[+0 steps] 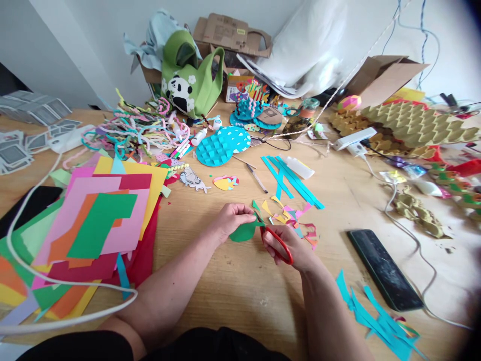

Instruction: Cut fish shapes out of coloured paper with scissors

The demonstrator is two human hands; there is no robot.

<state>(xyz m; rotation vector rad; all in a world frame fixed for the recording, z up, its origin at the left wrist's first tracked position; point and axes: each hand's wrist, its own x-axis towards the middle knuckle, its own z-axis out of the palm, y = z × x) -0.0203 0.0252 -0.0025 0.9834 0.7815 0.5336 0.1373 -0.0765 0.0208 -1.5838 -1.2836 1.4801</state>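
My left hand (233, 219) pinches a small piece of green paper (243, 232) above the middle of the table. In my right hand (287, 245) is a pair of scissors with red handles (286, 251), fingers closed through the loops. The blades meet the right edge of the green paper; how far they are apart is too small to tell. Just beyond my hands lie colourful paper scraps (289, 216) in yellow, pink and green. A cut-out paper fish (225, 183) with a yellow body rests farther back.
Stacked coloured paper (124, 230) covers the left, with a white cable (15, 240) looping over it. Blue strips (291, 180), a phone (385, 268) and egg trays (413, 123) lie to the right. Pipe cleaners (131, 130) and a green panda bag (191, 75) are behind.
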